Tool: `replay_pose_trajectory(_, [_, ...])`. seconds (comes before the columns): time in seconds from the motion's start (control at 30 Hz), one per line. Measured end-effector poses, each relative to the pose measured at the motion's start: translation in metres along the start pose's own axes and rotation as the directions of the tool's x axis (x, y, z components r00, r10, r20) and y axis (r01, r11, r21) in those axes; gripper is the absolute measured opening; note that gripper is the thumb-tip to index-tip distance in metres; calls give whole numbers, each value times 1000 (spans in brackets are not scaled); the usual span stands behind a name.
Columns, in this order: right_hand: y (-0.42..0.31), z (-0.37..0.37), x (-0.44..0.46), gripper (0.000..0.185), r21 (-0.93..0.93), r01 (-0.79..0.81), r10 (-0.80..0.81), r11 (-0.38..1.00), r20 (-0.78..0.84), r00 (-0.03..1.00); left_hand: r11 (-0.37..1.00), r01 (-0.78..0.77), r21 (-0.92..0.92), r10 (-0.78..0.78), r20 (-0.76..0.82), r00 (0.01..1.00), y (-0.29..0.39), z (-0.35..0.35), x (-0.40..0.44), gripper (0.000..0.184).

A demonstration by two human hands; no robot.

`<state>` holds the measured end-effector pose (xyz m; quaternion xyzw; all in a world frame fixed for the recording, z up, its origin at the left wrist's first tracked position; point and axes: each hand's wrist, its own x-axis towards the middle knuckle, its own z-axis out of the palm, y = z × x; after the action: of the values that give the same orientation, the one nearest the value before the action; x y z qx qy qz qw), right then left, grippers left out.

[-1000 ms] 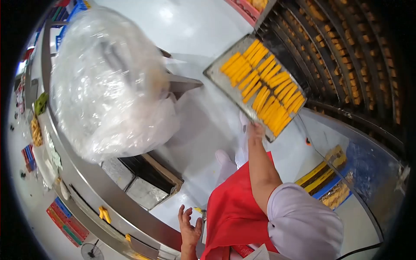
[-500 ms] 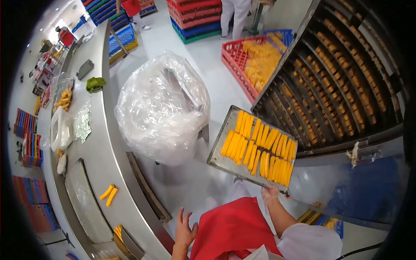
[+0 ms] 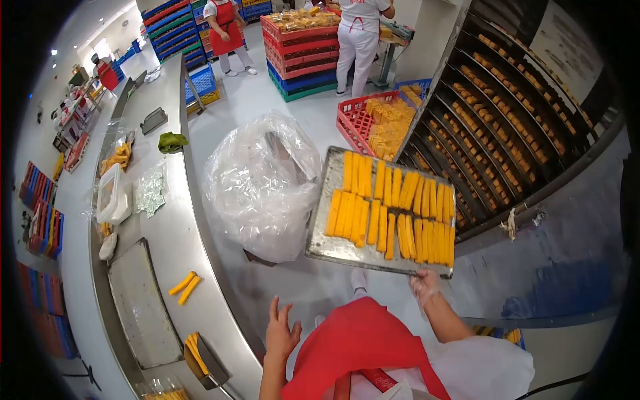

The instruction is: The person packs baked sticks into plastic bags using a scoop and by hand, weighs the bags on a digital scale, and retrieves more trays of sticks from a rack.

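My right hand (image 3: pixel 425 288), in a clear glove, grips the near right edge of a metal tray (image 3: pixel 317 233). Rows of yellow sticks (image 3: pixel 380 213) lie on this tray, which hangs tilted over the floor. Raised beside the steel counter (image 3: pixel 200 267), my left hand (image 3: pixel 283 330) has its fingers apart and holds nothing. A big clear plastic bag (image 3: pixel 260 187) stands just left of the tray. Two loose yellow sticks (image 3: pixel 185 287) are on the counter, and more sticks sit in a metal scoop (image 3: pixel 212 375).
A tall rack (image 3: pixel 493 120) with loaded shelves stands at the right. Behind the tray is a red crate (image 3: pixel 353 127) of yellow pieces. Crate stacks (image 3: pixel 300 63) and two people in red and white are at the back. An empty flat tray (image 3: pixel 143 307) lies on the counter.
The view has swung up, showing more of the room. The loaded tray, still in my right hand, has come away from the rack and turned more level in view. My left hand stays open.
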<state>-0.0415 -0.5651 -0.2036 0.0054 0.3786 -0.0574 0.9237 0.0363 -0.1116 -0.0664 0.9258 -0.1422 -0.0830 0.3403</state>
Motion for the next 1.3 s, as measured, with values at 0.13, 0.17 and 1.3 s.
replay_pose_trajectory(0.13, [22, 90, -7, 22, -100, 311, -315, 945, -31, 949, 998, 63, 13, -62, -33, 998, 11, -13, -2, 57])
replay_pose_trajectory(0.17, [27, 107, 1, 20, -136, 352, -359, 926, -23, 933, 1000, 29, 10, -28, -56, 998, 12, -15, 0, 56])
replay_pose_trajectory(1.3, [624, 332, 100, 18, -998, -70, 669, 8, -47, 742, 617, 649, -445, -660, -742, 119, 82, -47, -217, 37])
